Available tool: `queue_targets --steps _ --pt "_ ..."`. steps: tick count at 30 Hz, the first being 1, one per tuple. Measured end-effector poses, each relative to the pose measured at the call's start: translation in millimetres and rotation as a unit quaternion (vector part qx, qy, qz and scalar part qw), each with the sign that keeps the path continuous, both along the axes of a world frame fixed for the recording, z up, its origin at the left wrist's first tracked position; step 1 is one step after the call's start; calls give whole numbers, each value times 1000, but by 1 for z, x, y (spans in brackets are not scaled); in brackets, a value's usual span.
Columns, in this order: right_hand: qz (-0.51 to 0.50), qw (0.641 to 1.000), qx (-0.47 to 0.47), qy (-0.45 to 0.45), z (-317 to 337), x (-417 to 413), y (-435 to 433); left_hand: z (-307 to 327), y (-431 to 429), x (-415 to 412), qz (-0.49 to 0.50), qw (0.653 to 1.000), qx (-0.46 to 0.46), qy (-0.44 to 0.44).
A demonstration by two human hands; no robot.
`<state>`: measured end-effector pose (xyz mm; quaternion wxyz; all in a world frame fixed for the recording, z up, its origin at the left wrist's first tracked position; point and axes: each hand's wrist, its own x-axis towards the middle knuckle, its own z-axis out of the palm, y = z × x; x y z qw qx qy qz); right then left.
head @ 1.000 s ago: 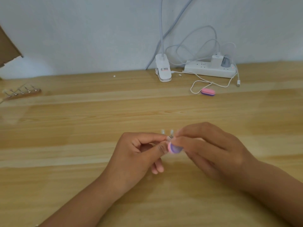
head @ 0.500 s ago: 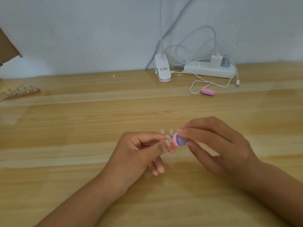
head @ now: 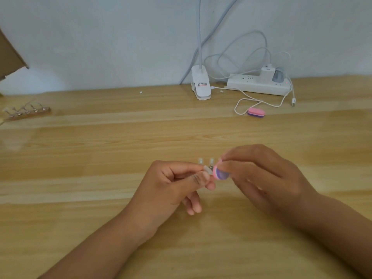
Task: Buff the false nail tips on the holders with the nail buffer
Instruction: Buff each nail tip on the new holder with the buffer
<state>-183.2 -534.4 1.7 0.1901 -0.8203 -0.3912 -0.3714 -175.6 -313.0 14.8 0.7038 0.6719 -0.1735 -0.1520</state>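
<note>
At the far left of the wooden table, a wooden rack of nail holders lies well apart from the work, its tips too small to judge. Near the middle, the left hand has thumb and forefinger curled in a pinch on a small holder, which is mostly hidden. Clear false nail tips stick out to the hand's right, with two more showing just beyond. Touching the nearest tip is the pink-and-purple nail buffer, pinched by the curled fingers of the right hand. The step in hand looks like the buffing itself (the buffer's pink edge sits against that tip). The next move likely calls for short, light strokes along the tip, with the left pinch firm so the holder does not twist, then a turn to the neighbouring tip. Farther right and far, a second buffer lies by a white cable, in front of a power strip.
</note>
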Motion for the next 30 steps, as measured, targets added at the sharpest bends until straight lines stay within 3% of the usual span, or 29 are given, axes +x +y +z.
queue_targets --steps 3,6,14,20,24,30 --pt "-7 999 36 23 1 0 -1 0 -1 0 18 999 24 -26" --pt "30 999 22 14 -5 -6 11 -3 -2 -4 39 991 67 -105" --pt "34 999 13 28 -5 -8 15 -2 -3 -6 90 924 181 -324" --pt "5 999 4 36 0 -2 1 -2 -5 -6 106 907 217 -344" --pt "45 999 13 26 -8 -9 19 1 -4 -6 81 899 216 -373" --pt "3 999 14 44 1 -4 2 -1 -5 -6 100 909 204 -348"
